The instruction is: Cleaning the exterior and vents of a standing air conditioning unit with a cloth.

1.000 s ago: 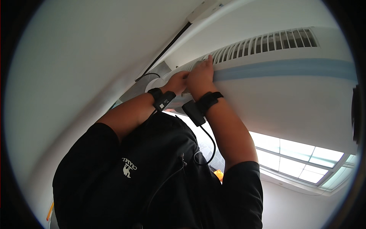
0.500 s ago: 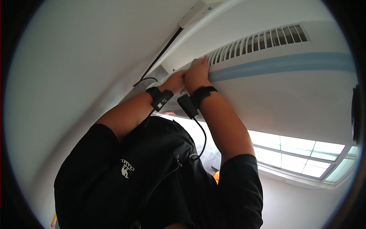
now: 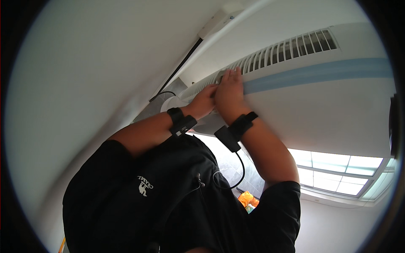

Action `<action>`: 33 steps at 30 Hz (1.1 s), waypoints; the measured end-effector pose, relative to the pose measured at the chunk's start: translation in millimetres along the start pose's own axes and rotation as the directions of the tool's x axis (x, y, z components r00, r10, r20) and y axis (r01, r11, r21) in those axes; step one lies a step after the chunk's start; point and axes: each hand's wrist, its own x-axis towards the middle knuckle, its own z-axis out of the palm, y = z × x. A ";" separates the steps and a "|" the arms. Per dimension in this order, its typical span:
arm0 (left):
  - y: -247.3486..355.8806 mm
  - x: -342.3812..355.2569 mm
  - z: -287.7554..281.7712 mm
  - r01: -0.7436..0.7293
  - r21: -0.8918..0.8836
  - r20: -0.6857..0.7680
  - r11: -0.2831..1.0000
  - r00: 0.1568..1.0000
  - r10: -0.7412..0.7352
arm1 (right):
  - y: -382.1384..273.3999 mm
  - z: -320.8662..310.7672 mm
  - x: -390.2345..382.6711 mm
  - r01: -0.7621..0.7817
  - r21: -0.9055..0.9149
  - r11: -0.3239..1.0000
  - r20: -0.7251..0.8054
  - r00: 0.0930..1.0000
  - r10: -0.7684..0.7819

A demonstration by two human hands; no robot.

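A white wall-mounted unit (image 3: 316, 105), likely an air conditioner, has a slatted vent (image 3: 295, 48) along its top and a pale blue band (image 3: 320, 71) below that. My right hand (image 3: 230, 92) reaches up to the left part of the vent, fingers stretched upward against it and the band's end. A small grey shape (image 3: 220, 76) shows beside its fingertips; I cannot make out what it is. My left hand (image 3: 202, 101) touches the unit just left of my right hand, its fingertips hidden behind that hand. Both wrists wear black strapped devices with cables.
A white wall (image 3: 76, 84) fills the left. Above runs a black cable (image 3: 181, 63) from a white fitting (image 3: 213, 23), beside a pale pipe. At lower right are a bright window (image 3: 337, 164) and orange items (image 3: 247, 200) far below, by grey tiles.
My hands and forearms have shifted slightly right and down in the picture. My right fingers look straighter, and the grey shape beside them shows more clearly.
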 end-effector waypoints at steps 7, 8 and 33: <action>-1.4 45.9 -6.0 -0.180 0.118 0.077 0.976 0.982 0.172 | 22.0 -3.1 27.8 -0.077 0.106 0.991 -0.006 0.997 0.078; 2.1 45.8 -5.8 -0.178 0.116 0.086 0.977 0.982 0.168 | 24.3 -11.1 26.5 -0.080 0.123 0.989 0.029 0.997 0.077; -13.8 36.5 -11.0 -0.206 0.150 -0.061 0.967 0.974 0.217 | 0.4 6.8 -17.9 -0.069 0.216 0.974 -0.214 0.970 0.116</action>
